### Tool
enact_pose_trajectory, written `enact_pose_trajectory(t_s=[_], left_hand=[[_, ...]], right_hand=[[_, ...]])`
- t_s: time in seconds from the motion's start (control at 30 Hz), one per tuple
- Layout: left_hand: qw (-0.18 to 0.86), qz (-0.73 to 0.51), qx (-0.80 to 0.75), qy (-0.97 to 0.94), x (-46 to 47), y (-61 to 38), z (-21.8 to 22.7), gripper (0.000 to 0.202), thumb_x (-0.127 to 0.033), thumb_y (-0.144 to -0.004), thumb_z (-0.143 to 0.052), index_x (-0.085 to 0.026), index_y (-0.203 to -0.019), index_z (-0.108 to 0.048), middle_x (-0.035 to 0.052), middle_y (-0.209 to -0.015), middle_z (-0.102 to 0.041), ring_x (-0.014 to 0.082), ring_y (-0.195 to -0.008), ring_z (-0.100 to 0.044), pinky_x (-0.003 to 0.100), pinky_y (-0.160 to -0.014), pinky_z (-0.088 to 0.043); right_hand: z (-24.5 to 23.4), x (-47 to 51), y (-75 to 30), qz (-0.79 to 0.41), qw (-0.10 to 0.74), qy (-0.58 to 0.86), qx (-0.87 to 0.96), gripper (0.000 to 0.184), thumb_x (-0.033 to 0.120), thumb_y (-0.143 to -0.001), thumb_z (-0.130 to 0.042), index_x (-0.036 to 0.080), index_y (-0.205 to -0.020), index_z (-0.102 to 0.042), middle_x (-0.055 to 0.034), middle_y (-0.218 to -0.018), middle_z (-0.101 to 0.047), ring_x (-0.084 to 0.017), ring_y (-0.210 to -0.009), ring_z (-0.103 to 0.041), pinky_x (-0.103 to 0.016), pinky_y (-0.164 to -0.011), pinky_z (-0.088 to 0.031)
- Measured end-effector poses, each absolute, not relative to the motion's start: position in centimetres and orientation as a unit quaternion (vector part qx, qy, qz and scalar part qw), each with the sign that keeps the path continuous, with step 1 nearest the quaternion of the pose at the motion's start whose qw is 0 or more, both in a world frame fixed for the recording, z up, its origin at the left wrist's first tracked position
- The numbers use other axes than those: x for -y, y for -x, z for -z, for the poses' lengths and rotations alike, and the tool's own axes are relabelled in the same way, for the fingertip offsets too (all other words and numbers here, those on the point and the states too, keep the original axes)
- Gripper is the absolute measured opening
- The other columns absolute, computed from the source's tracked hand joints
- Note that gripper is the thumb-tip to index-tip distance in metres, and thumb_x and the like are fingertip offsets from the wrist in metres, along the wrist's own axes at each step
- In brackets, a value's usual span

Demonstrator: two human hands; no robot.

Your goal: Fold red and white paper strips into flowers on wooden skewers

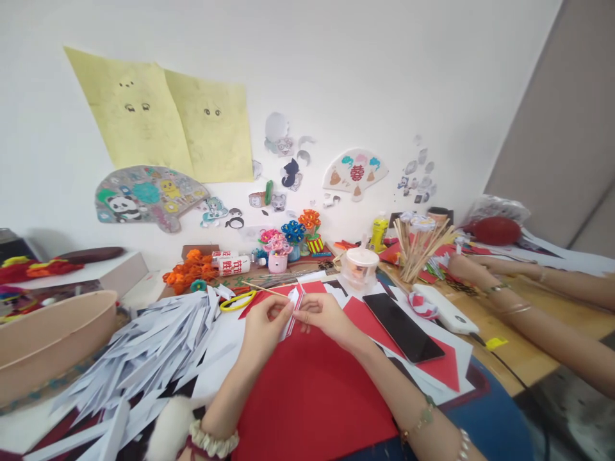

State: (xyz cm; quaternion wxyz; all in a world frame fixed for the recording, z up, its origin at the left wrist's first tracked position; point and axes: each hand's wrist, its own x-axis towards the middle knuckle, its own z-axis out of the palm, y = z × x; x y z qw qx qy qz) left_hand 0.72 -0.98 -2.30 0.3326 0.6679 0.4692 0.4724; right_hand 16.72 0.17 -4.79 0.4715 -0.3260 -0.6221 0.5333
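My left hand (263,326) and my right hand (323,315) meet over a red paper sheet (307,390). Both pinch a small folded red-and-white paper strip (294,308). A thin wooden stick (262,289) pokes out to the upper left from between my fingers. A pile of white folded paper strips (148,349) lies just left of my left hand. A black phone (401,326) rests on red paper to the right of my right hand.
Another person's arms (509,298) reach in from the right near a bundle of wooden sticks (420,246). A tan basket (45,339) sits at far left. Yellow-handled scissors (237,301), a clear cup (359,266), a glue bottle (378,232) and paper flowers (288,240) stand behind.
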Motion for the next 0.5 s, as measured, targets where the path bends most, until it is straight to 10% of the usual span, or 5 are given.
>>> enact_pose_trajectory(t_s=[0.5], left_hand=[[0.360,-0.460,-0.460,-0.669,1.1,-0.7,2.8,0.039,-0.049,-0.074,-0.059,-0.012,-0.081,-0.065,0.0123,-0.079,-0.072,0.0227,-0.064,-0.066,0.032,-0.063,-0.049]], right_hand=[[5.9,-0.6,-16.7,-0.528,0.445,0.321,0.648,0.041,0.053,-0.067,-0.078,0.014,-0.069,-0.065,0.0008,-0.051,-0.061,-0.013,-0.045,-0.059,-0.025,-0.047,-0.045]])
